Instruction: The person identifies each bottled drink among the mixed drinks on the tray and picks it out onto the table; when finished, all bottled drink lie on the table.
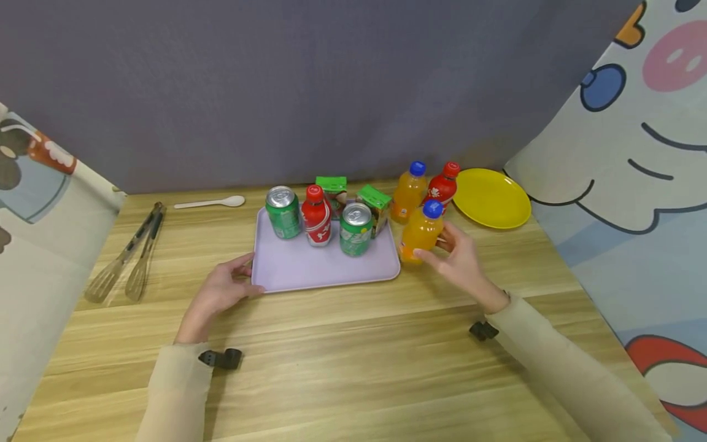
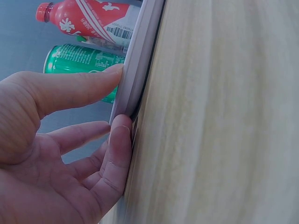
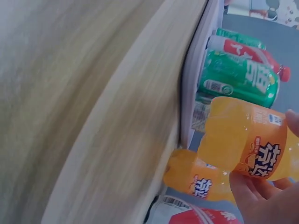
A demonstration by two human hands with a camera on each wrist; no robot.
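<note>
My right hand [image 1: 461,261] grips an orange soda bottle [image 1: 421,233] with a blue cap, just off the tray's right edge. In the right wrist view, thumb and fingers lie around that bottle [image 3: 250,137], whose base looks raised off the table. At the left front corner of the lilac tray [image 1: 309,273], my left hand [image 1: 223,285] holds the rim, thumb and fingers on either side of it [image 2: 133,70]. On the tray stand two green soda cans [image 1: 283,215] [image 1: 356,230], a red bottle [image 1: 316,218] and two green-topped drink cartons [image 1: 331,185] [image 1: 375,199].
Behind the held bottle stand another orange soda bottle [image 1: 409,195] and a red bottle [image 1: 442,185]. A yellow plate [image 1: 491,199] lies at the back right. Tongs [image 1: 127,255] and a white spoon [image 1: 210,202] lie left of the tray. A grey partition [image 1: 309,92] rises behind.
</note>
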